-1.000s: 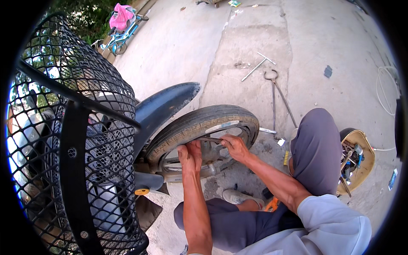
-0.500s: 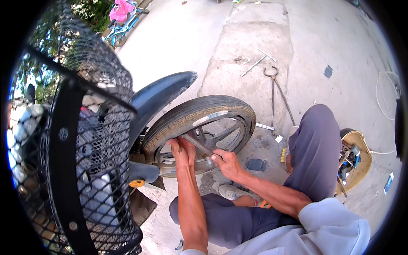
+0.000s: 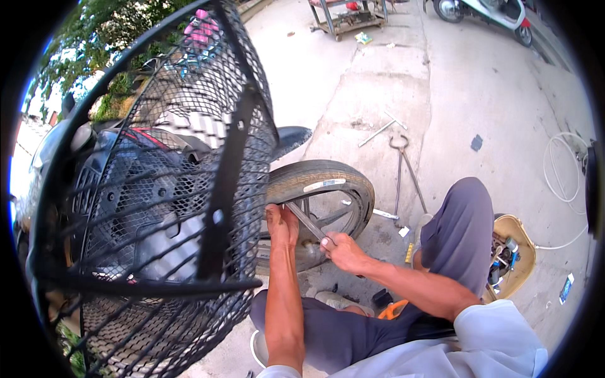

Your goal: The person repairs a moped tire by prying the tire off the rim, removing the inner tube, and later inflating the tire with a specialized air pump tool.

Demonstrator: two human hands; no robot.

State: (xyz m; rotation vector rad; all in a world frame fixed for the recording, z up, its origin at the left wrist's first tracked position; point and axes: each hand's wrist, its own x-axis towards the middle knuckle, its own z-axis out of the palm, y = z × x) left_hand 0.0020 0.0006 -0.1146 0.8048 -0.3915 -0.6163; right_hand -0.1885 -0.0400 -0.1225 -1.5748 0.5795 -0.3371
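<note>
A motorbike wheel stands in front of me, its worn black tyre around a spoked rim. My right hand is wrapped round the lower end of a flat metal tyre lever. The lever slants up and left, its far end at the tyre's inner edge. Beside that end, my left hand grips the tyre edge with bent fingers; the fingertips are partly hidden. A black mesh basket covers the wheel's left side and part of the dark mudguard.
On the concrete lie a T-shaped wrench and long tongs. A yellowish tool bowl sits by my right knee, with a pale hose beyond. A trolley and a scooter stand farther off.
My view has shifted, so the basket now hides more of the wheel, and the trolley and scooter have come into sight. Both hands keep their places on the lever and tyre.
</note>
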